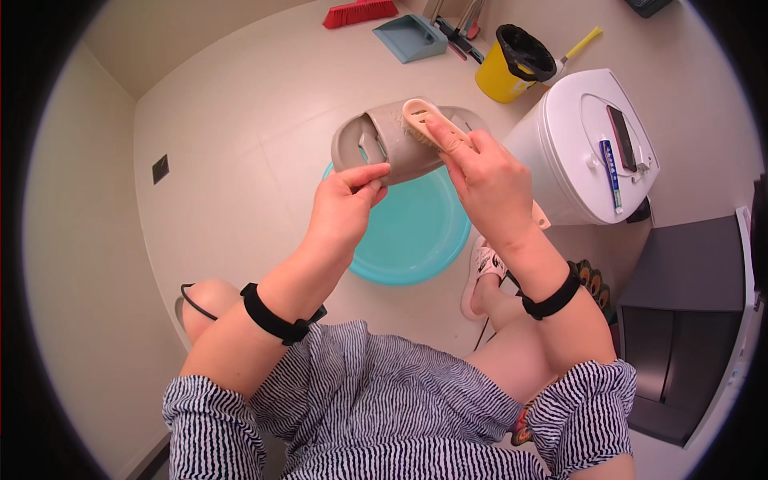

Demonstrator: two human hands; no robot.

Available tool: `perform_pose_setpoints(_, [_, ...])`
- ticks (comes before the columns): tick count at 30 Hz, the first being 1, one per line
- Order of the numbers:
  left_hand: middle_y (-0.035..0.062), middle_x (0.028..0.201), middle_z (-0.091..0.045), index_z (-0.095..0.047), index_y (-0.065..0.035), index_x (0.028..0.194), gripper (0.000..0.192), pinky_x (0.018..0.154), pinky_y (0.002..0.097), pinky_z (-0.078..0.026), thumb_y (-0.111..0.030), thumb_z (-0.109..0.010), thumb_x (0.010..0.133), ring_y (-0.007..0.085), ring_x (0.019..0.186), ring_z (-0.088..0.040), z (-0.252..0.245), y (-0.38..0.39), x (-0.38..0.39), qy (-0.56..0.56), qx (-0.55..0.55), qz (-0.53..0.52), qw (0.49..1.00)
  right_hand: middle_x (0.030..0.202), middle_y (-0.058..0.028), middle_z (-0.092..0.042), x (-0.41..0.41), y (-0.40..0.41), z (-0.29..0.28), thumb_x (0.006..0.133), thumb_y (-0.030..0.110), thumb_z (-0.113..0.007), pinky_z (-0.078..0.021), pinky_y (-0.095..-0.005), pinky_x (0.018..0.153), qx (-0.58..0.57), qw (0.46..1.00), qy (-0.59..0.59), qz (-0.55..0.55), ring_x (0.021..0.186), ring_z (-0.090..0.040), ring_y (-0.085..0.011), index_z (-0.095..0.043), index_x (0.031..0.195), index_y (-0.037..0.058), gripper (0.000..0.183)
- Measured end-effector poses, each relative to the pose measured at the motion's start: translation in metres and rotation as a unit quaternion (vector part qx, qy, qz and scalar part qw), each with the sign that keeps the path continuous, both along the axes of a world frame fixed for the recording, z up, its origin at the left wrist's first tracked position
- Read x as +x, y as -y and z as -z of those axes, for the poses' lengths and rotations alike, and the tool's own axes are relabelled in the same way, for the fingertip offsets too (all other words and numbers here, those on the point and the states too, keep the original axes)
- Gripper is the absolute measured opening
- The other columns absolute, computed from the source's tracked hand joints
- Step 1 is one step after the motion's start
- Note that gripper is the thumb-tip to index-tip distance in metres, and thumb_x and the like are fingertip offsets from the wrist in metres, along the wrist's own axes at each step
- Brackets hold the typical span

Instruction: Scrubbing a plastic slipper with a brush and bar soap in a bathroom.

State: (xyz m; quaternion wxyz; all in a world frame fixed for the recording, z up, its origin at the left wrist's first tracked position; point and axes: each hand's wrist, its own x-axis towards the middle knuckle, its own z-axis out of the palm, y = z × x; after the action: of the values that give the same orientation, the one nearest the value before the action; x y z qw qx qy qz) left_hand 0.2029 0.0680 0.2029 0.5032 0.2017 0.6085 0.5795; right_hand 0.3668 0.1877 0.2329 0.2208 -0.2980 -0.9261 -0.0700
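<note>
My left hand [347, 201] grips the near edge of a grey-brown plastic slipper [405, 135], a wide band with openings on either side, though its exact kind is hard to tell. In my right hand [489, 174] is a pale scrubbing brush [427, 120] with a long handle; its bristles rest on the band's upper surface, where some whitish foam shows. Both are held above the far side of a turquoise plastic basin [414, 231] on the floor, which appears to hold water.
At the right stands a white lidded bin [558, 144] with a toothpaste tube [611, 174], phone [621, 138] and cable on top. Behind it are a yellow bucket [498, 75] with a black bag, a grey dustpan [411, 39] and a red broom [360, 13]. A dark cabinet [678, 270] stands lower right.
</note>
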Motion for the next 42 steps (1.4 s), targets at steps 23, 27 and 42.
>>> perform_pose_setpoints(23, [0.0152,0.122,-0.063,-0.060,0.0099,0.127,0.037,0.103,0.0293,-0.055,-0.010,-0.070,0.098,0.0229,0.113,-0.065,0.001,-0.002,-0.018,0.099,-0.022,-0.019,0.995,0.080,-0.0024,-0.056,0.015,-0.001,0.011,0.086,0.012,-0.075,-0.0544,-0.0343,0.057,-0.033,0.997,-0.056,-0.040,0.068,-0.063,-0.0202,-0.061,0.144,0.0354,0.064])
perform_pose_setpoints(27, [0.0125,0.117,-0.066,-0.061,0.0085,0.124,0.038,0.103,0.0291,-0.054,-0.013,-0.074,0.095,0.0218,0.110,-0.065,0.007,-0.003,-0.012,0.095,-0.046,0.008,0.994,0.079,-0.0019,-0.056,0.009,-0.009,0.004,0.087,0.012,-0.075,-0.0538,-0.0347,0.057,-0.033,0.993,-0.103,-0.037,0.068,-0.063,-0.0199,-0.059,0.145,0.0358,0.064])
perform_pose_setpoints(42, [0.0117,0.117,-0.064,-0.061,0.0067,0.121,0.034,0.099,0.0265,-0.058,-0.013,-0.074,0.096,0.0201,0.109,-0.064,0.012,-0.004,-0.027,0.195,-0.027,-0.056,0.979,0.077,-0.0006,-0.054,0.017,-0.003,0.011,0.089,0.011,-0.074,-0.0530,-0.0340,0.056,-0.048,0.995,-0.083,-0.034,0.067,-0.061,-0.0182,-0.060,0.145,0.0346,0.062])
